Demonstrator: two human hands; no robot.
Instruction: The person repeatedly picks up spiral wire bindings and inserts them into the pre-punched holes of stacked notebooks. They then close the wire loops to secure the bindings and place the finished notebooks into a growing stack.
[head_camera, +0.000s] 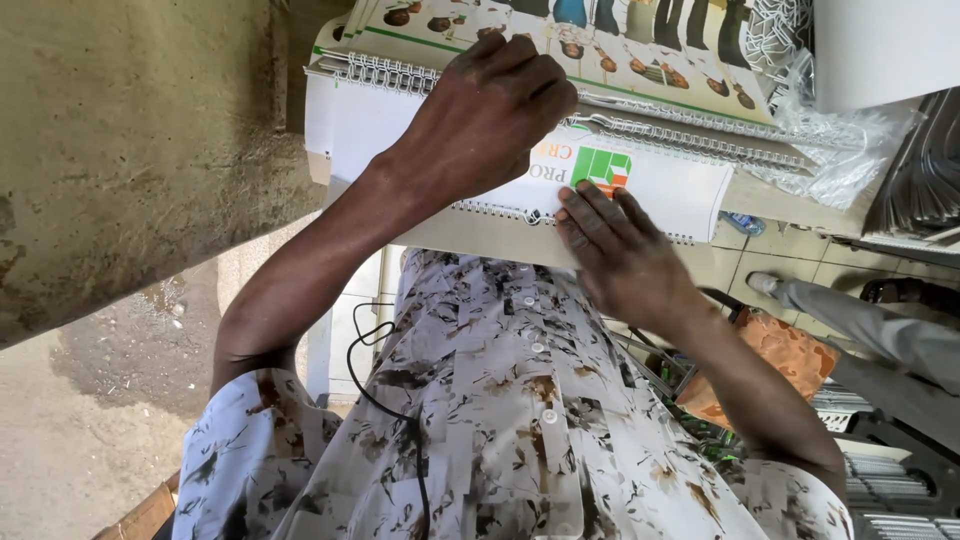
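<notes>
The white spiral-bound booklet (640, 185) lies on top of a stack of wire-bound calendars (640, 60), its wire spine (500, 212) running along the edge nearest the person's shirt. It sits directly under both hands.

Risks, as judged from this position:
- The booklet overhangs the stack edge below the right fingers — uneven pressure could let it slide off toward the floor.
- The wire loops could snag or bend if either hand drags across them.
- The loose plastic wrap (840, 150), beyond the right fingers, could catch a corner.

Left hand (480, 115): fingers spread and curled downward, palm flat on the booklet cover — pressing, not enclosing anything.

Right hand (625, 250): fingers (590, 215) extended and close together, tips resting on the cover at the spine; nothing is gripped.
</notes>
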